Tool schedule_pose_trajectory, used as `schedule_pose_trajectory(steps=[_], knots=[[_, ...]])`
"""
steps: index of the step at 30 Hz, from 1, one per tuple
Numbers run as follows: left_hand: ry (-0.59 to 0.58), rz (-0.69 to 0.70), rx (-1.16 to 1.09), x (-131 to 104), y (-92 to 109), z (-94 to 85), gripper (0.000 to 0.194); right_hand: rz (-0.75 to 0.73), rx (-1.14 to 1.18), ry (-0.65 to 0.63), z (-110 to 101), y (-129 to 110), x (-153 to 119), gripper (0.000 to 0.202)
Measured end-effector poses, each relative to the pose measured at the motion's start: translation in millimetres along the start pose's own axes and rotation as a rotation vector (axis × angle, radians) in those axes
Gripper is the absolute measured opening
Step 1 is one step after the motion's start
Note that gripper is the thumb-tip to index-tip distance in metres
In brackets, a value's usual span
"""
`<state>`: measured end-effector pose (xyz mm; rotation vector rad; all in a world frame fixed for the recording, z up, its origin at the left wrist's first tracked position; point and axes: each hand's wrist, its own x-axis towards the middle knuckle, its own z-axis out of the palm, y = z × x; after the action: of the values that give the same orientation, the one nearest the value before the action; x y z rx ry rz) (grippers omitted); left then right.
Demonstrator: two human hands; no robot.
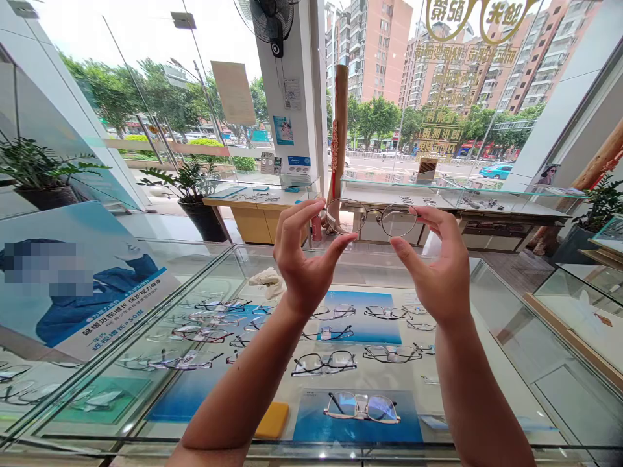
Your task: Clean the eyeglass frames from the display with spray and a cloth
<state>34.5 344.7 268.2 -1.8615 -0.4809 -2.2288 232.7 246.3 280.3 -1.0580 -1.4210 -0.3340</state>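
A pair of round, thin-rimmed eyeglasses (374, 212) is held up level above the glass display case (233, 259). My left hand (306, 250) pinches its left side, fingertips at the outer edge and thumb below the lens. My right hand (435, 256) grips the opposite side the same way, fingers at the outer rim and thumb under it. Both lenses and the bridge show between the hands. The temples are hard to make out. Beneath my arms, several eyeglass frames (325, 363) lie in rows inside the case, one pair (363, 408) on a blue card near the front.
A yellow case (272, 420) and a crumpled pale cloth (267, 280) are by my left arm. A poster board (87, 279) stands at left. Potted plants (195, 194), a wooden post (340, 130) and further display counters (462, 201) stand before the windows; a wall fan (267, 19) hangs above.
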Motion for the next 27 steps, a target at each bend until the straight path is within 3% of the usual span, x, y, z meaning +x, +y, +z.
schedule_pose_trajectory(steps=[5,13,27], knots=[[0.008,-0.026,-0.021,0,-1,3.1,0.057,-0.076,-0.09,0.072,1,-5,0,0.038],[-0.052,-0.178,-0.088,-6,-3,10.0,0.057,-0.141,-0.143,0.11,2,-10,0,0.038],[-0.013,-0.176,-0.03,-6,4,9.8,0.057,-0.129,-0.174,0.08,3,-6,-2,0.039]])
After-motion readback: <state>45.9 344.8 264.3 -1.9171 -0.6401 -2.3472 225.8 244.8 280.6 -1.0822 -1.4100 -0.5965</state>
